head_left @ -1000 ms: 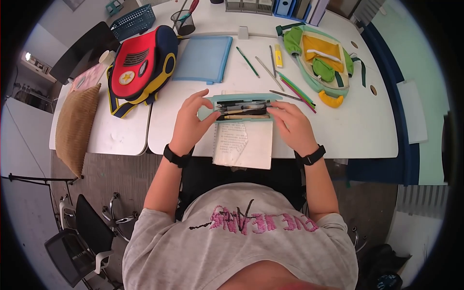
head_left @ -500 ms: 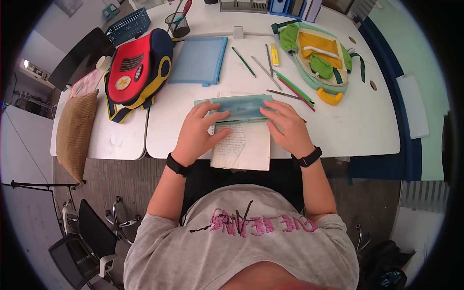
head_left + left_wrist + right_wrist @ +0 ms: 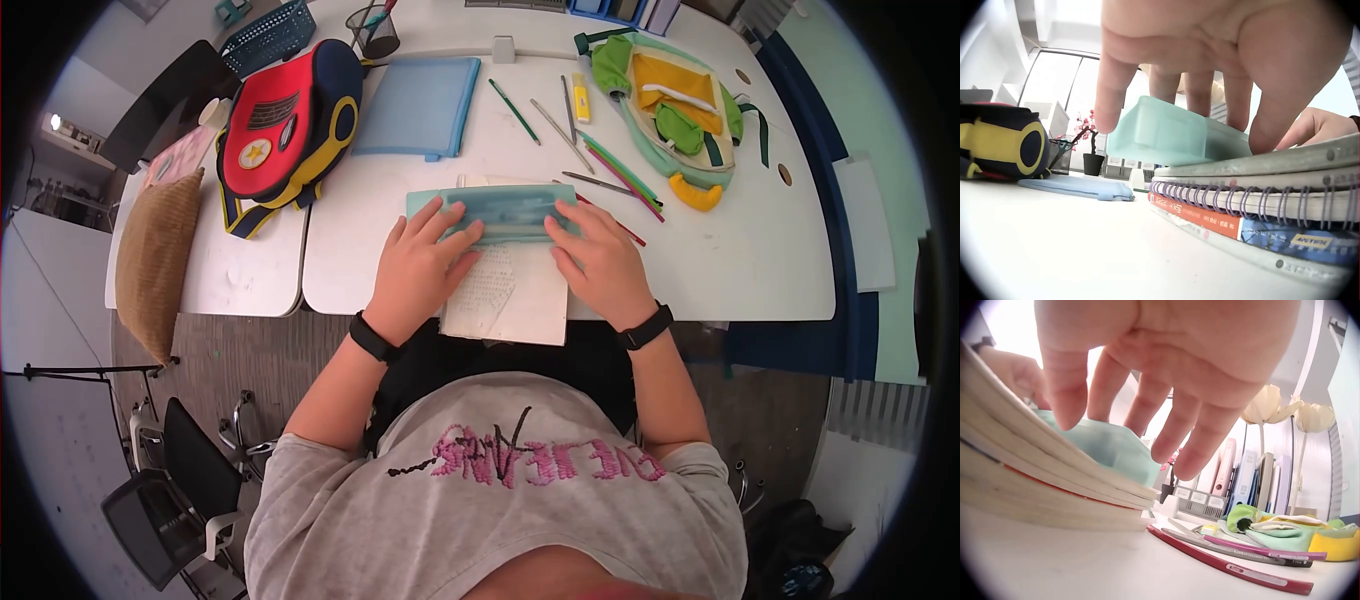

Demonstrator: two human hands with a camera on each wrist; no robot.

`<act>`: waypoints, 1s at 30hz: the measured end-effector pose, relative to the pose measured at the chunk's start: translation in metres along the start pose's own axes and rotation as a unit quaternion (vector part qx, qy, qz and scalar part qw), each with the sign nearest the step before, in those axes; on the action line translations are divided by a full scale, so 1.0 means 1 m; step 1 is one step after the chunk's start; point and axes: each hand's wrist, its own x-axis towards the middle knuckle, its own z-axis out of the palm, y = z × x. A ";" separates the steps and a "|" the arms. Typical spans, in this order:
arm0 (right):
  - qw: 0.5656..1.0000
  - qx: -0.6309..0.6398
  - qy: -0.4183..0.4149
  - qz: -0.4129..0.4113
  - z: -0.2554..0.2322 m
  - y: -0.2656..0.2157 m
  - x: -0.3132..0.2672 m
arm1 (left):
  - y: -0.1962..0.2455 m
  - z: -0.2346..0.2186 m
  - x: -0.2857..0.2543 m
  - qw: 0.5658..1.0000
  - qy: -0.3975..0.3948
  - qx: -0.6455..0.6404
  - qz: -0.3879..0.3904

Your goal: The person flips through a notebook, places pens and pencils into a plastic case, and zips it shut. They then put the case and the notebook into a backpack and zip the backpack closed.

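Note:
A teal pencil case (image 3: 510,200) lies with its lid down on the far part of an open notebook page (image 3: 510,315). The left hand (image 3: 415,265) rests its fingers on the lid's left part, thumb near the front edge. On the right end of the lid lie the fingertips of the right hand (image 3: 605,265). Both hands' fingers are spread and fairly straight. The left wrist view shows the case (image 3: 1160,131) on top of a stack of books (image 3: 1254,200), one of them spiral-bound. In the right wrist view the right hand (image 3: 1166,369) hangs over the case.
Several pencils (image 3: 620,175) and a yellow marker (image 3: 581,98) lie beyond and right of the case. A blue zip folder (image 3: 415,105) and a red backpack (image 3: 275,130) are at the left. A green and yellow bag (image 3: 675,110) lies at the right.
The pencil case stood open with pens showing; its lid has since come down over them. The fingers have moved from its ends onto the lid.

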 end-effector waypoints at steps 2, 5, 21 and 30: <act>0.998 -0.055 -0.006 -0.007 0.000 -0.004 -0.002 | 0.004 -0.002 -0.004 0.999 -0.008 0.035 0.003; 0.996 -0.083 -0.009 -0.032 0.003 -0.001 -0.005 | 0.006 -0.001 -0.008 0.997 -0.016 0.080 0.011; 0.991 -0.095 -0.072 -0.068 -0.006 0.014 0.024 | -0.004 -0.015 0.041 0.993 -0.080 -0.058 0.070; 0.996 0.005 -0.054 -0.074 -0.016 0.011 0.030 | -0.031 -0.036 0.078 0.979 -0.133 -0.151 0.033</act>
